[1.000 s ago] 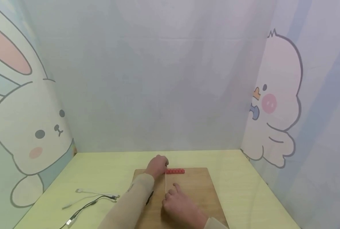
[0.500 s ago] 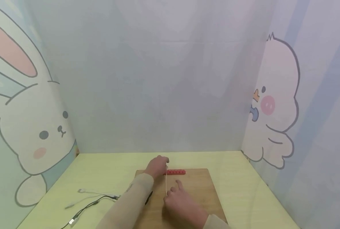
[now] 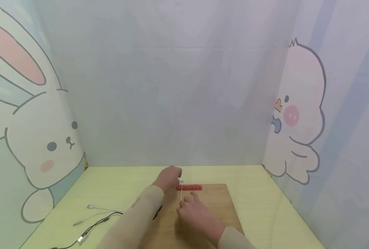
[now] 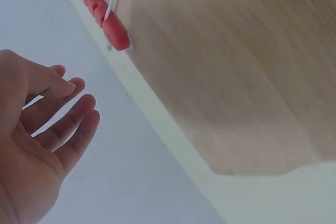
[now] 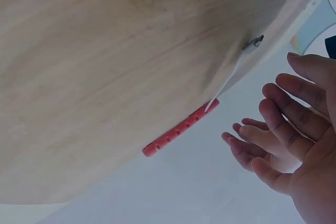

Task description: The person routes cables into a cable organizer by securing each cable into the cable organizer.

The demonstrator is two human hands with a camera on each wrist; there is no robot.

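A red notched cable holder (image 3: 194, 187) lies along the far edge of a wooden board (image 3: 215, 207). One thin white cable (image 3: 181, 196) crosses the holder near its left end; its plug (image 5: 253, 43) lies on the board in the right wrist view. My left hand (image 3: 168, 177) hovers just beyond the holder's left end. In the left wrist view its fingers are loosely bent, apart from holder and cable, with nothing visible between them. My right hand (image 3: 197, 212) is over the board near the cable's near end. Its fingers are relaxed and spread in the right wrist view, holding nothing visible.
Several white and black cables (image 3: 94, 223) lie on the pale yellow table (image 3: 110, 183) left of the board. A dark object (image 3: 157, 212) shows beside my left sleeve. A curtain (image 3: 172, 103) with cartoon animals stands behind and at both sides.
My left hand has shifted slightly left, away from the holder, uncovering its left end and the cable's far end. The right hand's raised finger has lowered, and it has moved slightly toward the holder.
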